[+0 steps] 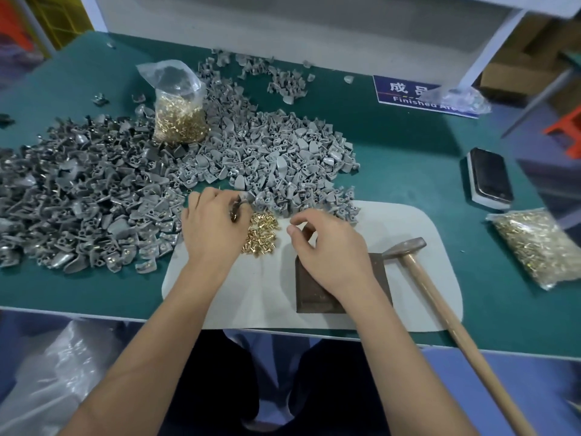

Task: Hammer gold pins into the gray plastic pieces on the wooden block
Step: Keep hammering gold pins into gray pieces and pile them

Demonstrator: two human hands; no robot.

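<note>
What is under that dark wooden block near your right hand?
The block sits on a pale mat laid over the green table. The right hand covers the block's middle, so whether a gray piece lies on it is hidden.

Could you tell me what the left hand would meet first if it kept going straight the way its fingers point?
Most likely the heap of gray plastic pieces: the left hand, already gripping one gray piece, points away from the person toward the heap's near edge. Depth is hard to judge from one view.
</note>
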